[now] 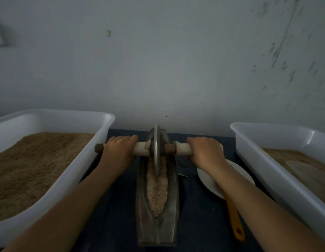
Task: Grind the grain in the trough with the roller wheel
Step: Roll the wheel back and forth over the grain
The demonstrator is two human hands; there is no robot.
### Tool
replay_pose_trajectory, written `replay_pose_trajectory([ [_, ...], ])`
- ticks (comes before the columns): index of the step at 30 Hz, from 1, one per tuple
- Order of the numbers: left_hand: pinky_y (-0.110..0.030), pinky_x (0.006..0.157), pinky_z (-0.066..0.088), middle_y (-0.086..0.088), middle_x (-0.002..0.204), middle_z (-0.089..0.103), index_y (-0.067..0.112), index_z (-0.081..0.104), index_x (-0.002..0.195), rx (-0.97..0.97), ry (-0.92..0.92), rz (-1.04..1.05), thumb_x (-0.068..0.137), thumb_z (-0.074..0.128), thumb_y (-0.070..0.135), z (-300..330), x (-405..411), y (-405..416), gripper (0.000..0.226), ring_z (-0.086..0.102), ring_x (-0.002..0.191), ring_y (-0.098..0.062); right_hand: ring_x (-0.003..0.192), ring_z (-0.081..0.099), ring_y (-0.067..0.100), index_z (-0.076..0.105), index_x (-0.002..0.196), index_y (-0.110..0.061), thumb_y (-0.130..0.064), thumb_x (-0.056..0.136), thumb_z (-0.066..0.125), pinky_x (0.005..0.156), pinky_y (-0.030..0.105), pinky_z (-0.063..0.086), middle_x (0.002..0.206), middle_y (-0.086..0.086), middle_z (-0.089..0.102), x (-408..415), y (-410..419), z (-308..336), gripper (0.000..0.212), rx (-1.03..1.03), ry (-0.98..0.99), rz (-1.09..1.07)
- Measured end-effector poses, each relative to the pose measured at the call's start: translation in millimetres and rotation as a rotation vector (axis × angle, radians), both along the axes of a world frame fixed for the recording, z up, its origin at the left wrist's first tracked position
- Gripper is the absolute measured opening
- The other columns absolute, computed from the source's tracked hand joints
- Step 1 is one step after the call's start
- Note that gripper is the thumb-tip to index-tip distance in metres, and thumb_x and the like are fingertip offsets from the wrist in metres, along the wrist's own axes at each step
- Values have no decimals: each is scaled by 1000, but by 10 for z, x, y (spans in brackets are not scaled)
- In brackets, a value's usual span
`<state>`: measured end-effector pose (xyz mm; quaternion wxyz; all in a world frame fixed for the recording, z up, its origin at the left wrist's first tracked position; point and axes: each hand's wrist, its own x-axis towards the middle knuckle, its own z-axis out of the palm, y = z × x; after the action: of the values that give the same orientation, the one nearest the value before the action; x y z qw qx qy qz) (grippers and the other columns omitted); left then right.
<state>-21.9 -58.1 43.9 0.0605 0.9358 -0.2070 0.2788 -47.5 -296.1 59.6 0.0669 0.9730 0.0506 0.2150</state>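
Observation:
A long dark metal trough [171,211] lies lengthwise on the dark cloth in front of me, with a strip of pale crushed grain [157,193] along its groove. The metal roller wheel [156,150] stands upright in the groove near the trough's far end. Its axle handle [181,149] runs left to right, wrapped in white on both sides. My left hand [120,147] grips the left side of the handle. My right hand [206,149] grips the right side. Both arms are stretched forward.
A big white plastic tub [96,142] of brown grain sits on the left. Another white tub [267,160] with grain sits on the right. A white plate [210,177] and an orange utensil handle [235,220] lie under my right forearm. A grey wall stands right behind.

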Motion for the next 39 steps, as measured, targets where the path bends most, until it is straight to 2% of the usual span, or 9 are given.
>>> replay_pose_trajectory([
  [4, -34, 68, 41, -11, 77, 64, 7, 58, 81, -52, -38, 3, 69, 76, 12, -49, -67, 16, 23, 61, 73, -29, 86, 60, 21, 55, 97, -21, -23, 85, 56, 60, 29, 27, 95, 0, 64, -5, 25, -22, 12, -19, -64, 13],
  [9, -27, 85, 41, 7, 104, 59, 25, 50, 105, 102, 4, -3, 82, 63, 33, -23, -312, 65, 27, 56, 96, -13, 89, 58, 18, 51, 100, -24, -31, 85, 58, 64, 28, 32, 98, -3, 62, -375, -14, -101, 17, 67, 94, 25],
  [12, -22, 86, 37, 12, 107, 57, 30, 45, 106, 139, 35, -50, 84, 59, 39, 10, -471, 131, 27, 54, 98, -7, 88, 57, 13, 52, 99, -26, -33, 86, 57, 68, 26, 40, 98, -6, 60, -626, -30, -74, 16, 128, 182, 48],
  [15, -20, 84, 35, 14, 107, 56, 34, 41, 103, 152, 96, -92, 85, 57, 42, 66, -545, 182, 26, 53, 98, -4, 88, 56, 11, 52, 98, -26, -32, 87, 56, 65, 23, 32, 98, -7, 60, -721, -25, 8, 14, 110, 258, 69],
  [22, -23, 84, 38, 11, 108, 57, 27, 44, 105, 154, 78, -16, 86, 56, 37, 36, -300, 89, 24, 55, 99, -9, 85, 59, 17, 50, 92, -27, -35, 83, 59, 60, 28, 32, 93, -6, 62, -387, -24, -86, 14, 81, 64, 14],
  [26, -31, 78, 40, 0, 94, 63, 18, 54, 95, 89, -47, 2, 80, 65, 26, 14, -80, -38, 21, 59, 87, -20, 84, 59, 19, 46, 87, -25, -41, 82, 59, 58, 29, 27, 92, -4, 62, -115, -33, -114, 21, 107, 20, -13],
  [31, -32, 77, 38, -3, 91, 63, 15, 56, 94, 30, -61, 32, 78, 67, 24, -1, 9, -90, 22, 59, 87, -23, 86, 58, 20, 50, 91, -20, -26, 83, 57, 61, 30, 26, 94, -1, 62, -59, -5, -125, 12, 22, -74, -19],
  [35, -26, 87, 37, 6, 108, 59, 25, 46, 105, 97, 38, 1, 85, 59, 36, -40, -77, 26, 26, 55, 100, -12, 74, 51, 18, 48, 86, -25, -31, 82, 60, 55, 28, 27, 92, -2, 62, -225, 18, 67, 14, 2, 162, -9],
  [39, -25, 87, 38, 10, 108, 57, 30, 44, 105, 204, 158, -53, 84, 60, 38, 81, -231, 61, 28, 56, 99, -10, 80, 60, 16, 59, 97, -19, -26, 76, 69, 64, 29, 48, 89, -1, 62, -451, 60, 319, 24, 66, 623, -21],
])
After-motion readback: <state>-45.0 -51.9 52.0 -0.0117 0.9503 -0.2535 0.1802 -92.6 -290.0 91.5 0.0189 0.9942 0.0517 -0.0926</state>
